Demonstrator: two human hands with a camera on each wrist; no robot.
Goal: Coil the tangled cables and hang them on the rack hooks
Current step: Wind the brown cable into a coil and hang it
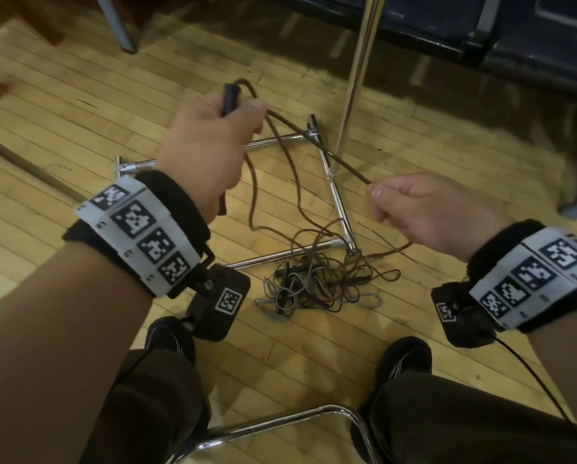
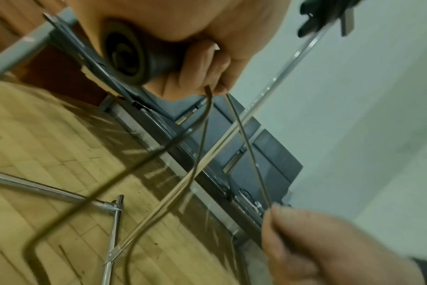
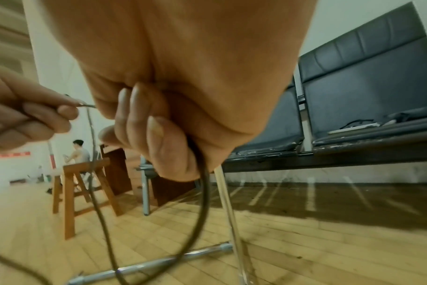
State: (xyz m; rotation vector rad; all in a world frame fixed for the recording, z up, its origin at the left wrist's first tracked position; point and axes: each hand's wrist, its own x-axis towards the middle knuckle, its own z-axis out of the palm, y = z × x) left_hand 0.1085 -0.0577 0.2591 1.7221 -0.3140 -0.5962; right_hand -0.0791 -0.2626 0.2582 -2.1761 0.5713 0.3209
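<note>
A dark brown cable (image 1: 317, 142) runs taut between my two hands above the floor. My left hand (image 1: 247, 115) grips the cable's black plug (image 1: 230, 97) together with a hanging loop of the cable (image 1: 252, 182). In the left wrist view the plug's round end (image 2: 124, 52) pokes out of the fist. My right hand (image 1: 377, 195) pinches the cable farther along, and the rest trails out under its curled fingers (image 3: 159, 125). A tangle of dark and grey cables (image 1: 317, 283) lies on the floor by the rack's chrome base (image 1: 335, 199). The rack's pole (image 1: 360, 72) rises behind the hands.
Dark bench seats (image 1: 481, 28) line the back wall. A chrome chair frame (image 1: 280, 426) is under me, with my shoes (image 1: 170, 336) on the wooden floor. A wooden stool (image 3: 85, 183) and a seated person (image 3: 79, 150) are off to the left.
</note>
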